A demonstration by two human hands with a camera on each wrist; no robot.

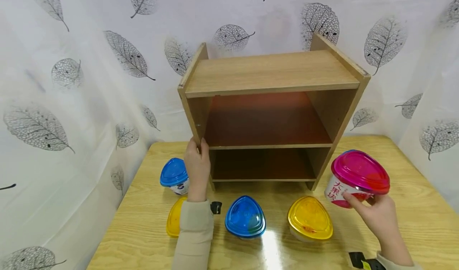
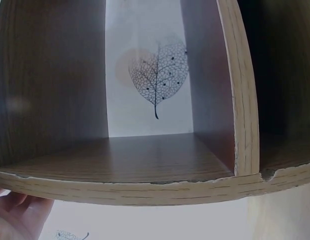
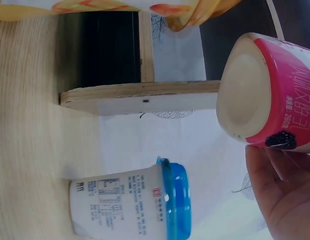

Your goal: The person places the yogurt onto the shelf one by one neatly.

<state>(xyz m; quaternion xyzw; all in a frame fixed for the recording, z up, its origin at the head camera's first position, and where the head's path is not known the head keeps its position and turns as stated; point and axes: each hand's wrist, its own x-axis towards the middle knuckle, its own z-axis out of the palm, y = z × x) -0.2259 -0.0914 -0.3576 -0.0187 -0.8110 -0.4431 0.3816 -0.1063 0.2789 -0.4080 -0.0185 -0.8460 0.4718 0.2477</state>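
My left hand point(image 1: 197, 168) grips the front edge of the left side panel of a small wooden shelf point(image 1: 272, 73). In the left wrist view its fingers point(image 2: 25, 207) show at the panel's edge, beside the shelf compartments. My right hand point(image 1: 383, 214) holds a yogurt tub with a pink lid point(image 1: 360, 172), thumb on its printed side, right of the shelf. From the right wrist view, the tub's pale base point(image 3: 245, 87) shows, raised off the table. A blue-lidded tub point(image 3: 125, 202) stands on the table behind it, mostly hidden in the head view.
In front of the shelf stand another blue-lidded tub point(image 1: 245, 217) and a yellow-lidded tub point(image 1: 310, 218). Left of the shelf is a blue-lidded tub point(image 1: 174, 174); a second yellow-lidded tub point(image 1: 174, 218) is partly behind my left sleeve. Leaf-patterned sheeting point(image 1: 82, 102) surrounds the wooden table point(image 1: 132, 230).
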